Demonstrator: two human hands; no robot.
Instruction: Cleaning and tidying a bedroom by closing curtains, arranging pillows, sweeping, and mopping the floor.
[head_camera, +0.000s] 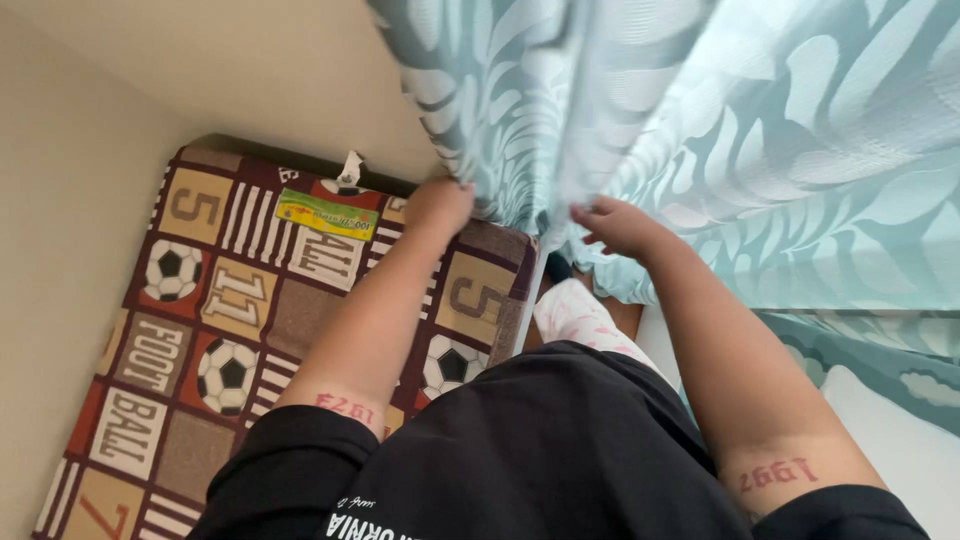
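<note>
Pale teal cloth, leaf-patterned: the curtain (700, 130), hanging across the upper right of the frame and falling in folds toward the centre, where both my hands meet it.

Left hand (438, 205), upper centre: knuckles toward me, fingers curled into the curtain's near edge; they look closed on a fold, though the tips are hidden in the cloth, so I cannot tell how firmly.

Right hand (618, 226), just right of centre: fingers (590, 213) drawn together and bent, tips pinching a second fold beside the first. The two grips sit near each other, likely so the cloth is held as one gathered bunch.

Patchwork cushion (210, 330), left half of frame: brown, red and cream squares with footballs, lying flat below my left forearm against the wall (60, 200).

Black shirt (540, 450), bottom centre: my own, nearest the camera.

Pink-and-white patterned cloth (580, 318), centre: partly hidden, kind unclear.
</note>
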